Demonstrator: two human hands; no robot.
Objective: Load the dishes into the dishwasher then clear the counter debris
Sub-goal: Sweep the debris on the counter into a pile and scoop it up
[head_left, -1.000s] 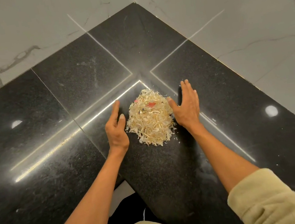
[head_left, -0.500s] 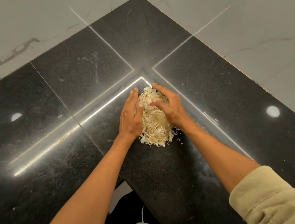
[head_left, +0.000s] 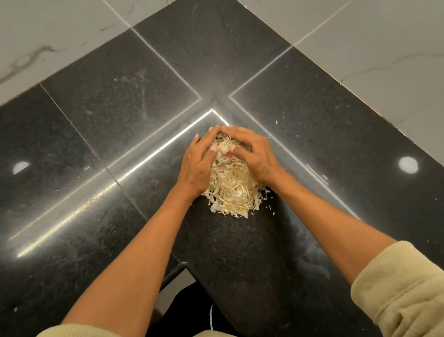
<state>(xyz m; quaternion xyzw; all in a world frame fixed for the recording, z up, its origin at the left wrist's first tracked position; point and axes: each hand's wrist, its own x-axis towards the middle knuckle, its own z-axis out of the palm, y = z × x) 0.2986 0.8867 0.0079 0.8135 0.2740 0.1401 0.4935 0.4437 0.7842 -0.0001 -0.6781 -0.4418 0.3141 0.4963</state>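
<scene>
A heap of pale, dry peel scraps [head_left: 233, 190] lies on the black granite counter [head_left: 116, 103], near the inner corner. My left hand [head_left: 199, 163] cups the heap from the left and my right hand [head_left: 253, 154] from the right. The fingertips of both hands meet over the far top of the heap, and the fingers curl into the scraps. The near half of the heap shows between my wrists and rests on the counter.
White marble wall tiles [head_left: 365, 12] rise behind the counter at the back and on the right. A few loose flakes [head_left: 271, 207] lie beside the heap. The counter's front edge [head_left: 174, 276] runs close to my body, with a gap to the floor below.
My hands stood apart on either side of the heap; they have closed in around it and now meet over its top, pressing the scraps into a narrower mound.
</scene>
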